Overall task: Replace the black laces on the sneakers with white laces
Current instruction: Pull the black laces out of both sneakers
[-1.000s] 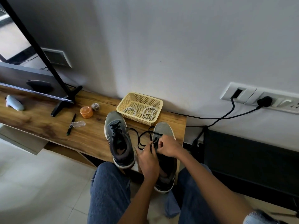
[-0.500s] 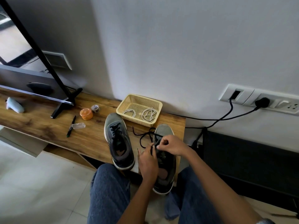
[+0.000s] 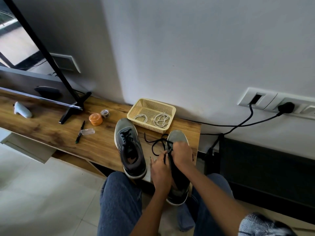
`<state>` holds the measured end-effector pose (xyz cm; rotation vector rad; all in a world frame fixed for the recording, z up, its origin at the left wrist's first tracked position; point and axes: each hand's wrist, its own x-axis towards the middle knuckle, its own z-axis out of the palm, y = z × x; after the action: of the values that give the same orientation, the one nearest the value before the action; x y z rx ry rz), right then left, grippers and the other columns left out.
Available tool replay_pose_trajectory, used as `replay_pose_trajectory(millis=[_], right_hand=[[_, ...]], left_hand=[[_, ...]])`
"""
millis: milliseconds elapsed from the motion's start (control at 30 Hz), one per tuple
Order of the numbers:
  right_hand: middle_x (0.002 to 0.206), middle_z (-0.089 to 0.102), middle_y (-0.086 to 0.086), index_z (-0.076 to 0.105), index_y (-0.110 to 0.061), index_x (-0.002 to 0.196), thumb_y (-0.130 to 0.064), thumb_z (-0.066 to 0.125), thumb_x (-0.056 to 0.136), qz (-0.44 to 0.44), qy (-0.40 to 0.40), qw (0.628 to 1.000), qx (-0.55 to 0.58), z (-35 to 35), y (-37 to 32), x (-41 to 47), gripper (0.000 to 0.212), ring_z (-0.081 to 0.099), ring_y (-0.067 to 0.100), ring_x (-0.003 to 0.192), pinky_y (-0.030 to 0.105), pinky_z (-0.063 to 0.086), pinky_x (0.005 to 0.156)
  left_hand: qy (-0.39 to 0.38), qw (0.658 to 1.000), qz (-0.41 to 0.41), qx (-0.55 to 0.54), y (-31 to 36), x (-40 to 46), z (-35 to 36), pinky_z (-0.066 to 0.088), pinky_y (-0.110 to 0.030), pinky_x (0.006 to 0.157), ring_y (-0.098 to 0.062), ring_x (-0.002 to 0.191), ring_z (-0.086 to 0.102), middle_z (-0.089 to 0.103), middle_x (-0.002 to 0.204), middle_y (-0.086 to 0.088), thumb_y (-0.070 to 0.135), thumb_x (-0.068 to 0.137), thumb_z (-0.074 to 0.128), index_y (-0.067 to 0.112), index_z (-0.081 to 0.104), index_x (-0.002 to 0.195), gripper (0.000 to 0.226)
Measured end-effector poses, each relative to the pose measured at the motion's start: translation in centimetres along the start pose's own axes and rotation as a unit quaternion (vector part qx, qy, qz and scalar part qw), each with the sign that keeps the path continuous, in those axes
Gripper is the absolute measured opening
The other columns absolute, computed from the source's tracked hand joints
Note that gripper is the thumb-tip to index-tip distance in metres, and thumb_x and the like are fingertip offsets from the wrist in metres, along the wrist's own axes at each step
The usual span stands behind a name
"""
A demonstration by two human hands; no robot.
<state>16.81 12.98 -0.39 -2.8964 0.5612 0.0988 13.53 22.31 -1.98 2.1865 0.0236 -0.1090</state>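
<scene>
While the black lace (image 3: 157, 143) trails loose off the right sneaker (image 3: 177, 160) at the bench's edge, right hand (image 3: 181, 155) pinches it, left hand (image 3: 161, 167) pinches lower — best ease 1 eyelet at a time, shoe steadied.

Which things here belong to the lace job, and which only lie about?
Job: right sneaker, its black lace, left sneaker, white laces, yellow basket, left hand, right hand.

Idle: orange jar, pen, clear cap, tape roll.
</scene>
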Motion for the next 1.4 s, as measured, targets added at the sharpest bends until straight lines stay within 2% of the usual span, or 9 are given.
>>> replay_pose_trajectory(millis=[200, 367, 467, 567, 633, 733, 1000, 1200, 1400], right_hand=[[0.072, 0.066, 0.014, 0.065, -0.002, 0.070, -0.005, 0.062, 0.080, -0.002, -0.101, 0.986, 0.130, -1.1, 1.4, -0.8, 0.010, 0.067, 0.028, 0.077, 0.029, 0.046, 0.059], [0.118, 0.065, 0.013, 0.057, -0.009, 0.062, 0.000, 0.069, 0.073, -0.056, -0.213, 0.941, 0.259, -3.0, 3.4, -3.6, 0.019, 0.039, 0.002, 0.130, 0.014, 0.031, 0.091], [0.144, 0.045, 0.011, 0.058, -0.014, 0.063, -0.002, 0.072, 0.070, -0.072, -0.245, 0.930, 0.265, -3.3, 3.8, -4.5, 0.020, 0.018, 0.005, 0.142, 0.020, 0.025, 0.104], [0.124, 0.062, 0.010, 0.065, -0.004, 0.076, -0.005, 0.071, 0.074, -0.088, -0.244, 0.929, 0.264, -3.8, 4.0, -4.3, 0.006, 0.034, -0.004, 0.127, 0.013, 0.025, 0.099], [0.101, 0.069, 0.002, 0.066, -0.006, 0.079, -0.013, 0.070, 0.078, -0.084, -0.206, 0.938, 0.266, -3.6, 3.7, -3.7, 0.008, 0.056, 0.004, 0.104, 0.024, 0.043, 0.091], [0.083, 0.063, -0.003, 0.062, -0.017, 0.083, -0.027, 0.066, 0.084, -0.041, -0.096, 0.970, 0.220, -2.1, 2.7, -2.3, 0.011, 0.059, 0.013, 0.079, 0.036, 0.052, 0.075], [0.109, 0.061, 0.004, 0.059, -0.016, 0.109, -0.037, 0.061, 0.090, 0.025, 0.008, 0.999, 0.020, 0.5, 0.6, -0.6, 0.029, 0.049, 0.023, 0.113, 0.036, 0.042, 0.090], [0.104, 0.064, 0.007, 0.064, -0.011, 0.102, -0.012, 0.046, 0.096, 0.023, 0.002, 0.999, -0.026, 0.5, 0.1, -0.3, 0.020, 0.053, 0.024, 0.107, 0.031, 0.044, 0.077], [0.091, 0.066, 0.011, 0.058, -0.011, 0.079, -0.012, 0.060, 0.086, -0.008, -0.095, 0.994, 0.061, -1.2, 1.1, -0.8, 0.008, 0.064, 0.025, 0.089, 0.029, 0.043, 0.063]], left_hand=[[0.018, 0.999, -0.034, -0.002, -0.4, 0.3, 0.7, 0.045, -0.048, 0.094, -0.037, 0.114, 0.053, 0.066, 0.103, -0.015, 0.026, 0.100, 0.044, 0.020, 0.062, 0.121, 0.029], [0.026, 0.999, -0.035, 0.004, -0.5, 0.5, 0.8, 0.044, -0.047, 0.094, -0.035, 0.105, 0.056, 0.067, 0.102, -0.016, 0.024, 0.101, 0.043, 0.017, 0.063, 0.120, 0.029], [0.022, 0.999, -0.046, -0.001, -0.4, 0.6, 0.9, 0.044, -0.046, 0.094, -0.036, 0.109, 0.055, 0.066, 0.105, -0.016, 0.025, 0.100, 0.043, 0.018, 0.063, 0.121, 0.029], [0.019, 0.999, -0.028, -0.003, -0.4, 0.5, 0.8, 0.048, -0.041, 0.082, -0.035, 0.102, 0.057, 0.066, 0.101, -0.017, 0.025, 0.099, 0.046, 0.019, 0.063, 0.120, 0.028], [0.006, 1.000, -0.017, 0.002, -0.6, 0.5, 0.7, 0.047, -0.038, 0.079, -0.031, 0.099, 0.058, 0.065, 0.101, -0.015, 0.026, 0.099, 0.047, 0.020, 0.063, 0.122, 0.028], [-0.004, 1.000, -0.011, 0.001, -0.7, 0.4, 0.6, 0.047, -0.035, 0.078, -0.025, 0.094, 0.060, 0.066, 0.102, -0.010, 0.027, 0.099, 0.046, 0.022, 0.062, 0.122, 0.028], [-0.011, 1.000, -0.012, 0.006, -1.2, 0.4, 0.8, 0.046, -0.030, 0.077, -0.019, 0.092, 0.062, 0.067, 0.105, -0.004, 0.031, 0.099, 0.046, 0.027, 0.061, 0.123, 0.028], [0.002, 1.000, 0.008, 0.011, -1.3, 0.5, 1.0, 0.049, -0.033, 0.075, -0.021, 0.089, 0.063, 0.069, 0.102, -0.006, 0.027, 0.099, 0.047, 0.023, 0.063, 0.122, 0.027], [0.031, 0.999, -0.014, 0.001, -1.2, 0.4, 1.2, 0.050, -0.035, 0.076, -0.023, 0.092, 0.064, 0.069, 0.104, -0.008, 0.029, 0.100, 0.045, 0.021, 0.062, 0.122, 0.029]])
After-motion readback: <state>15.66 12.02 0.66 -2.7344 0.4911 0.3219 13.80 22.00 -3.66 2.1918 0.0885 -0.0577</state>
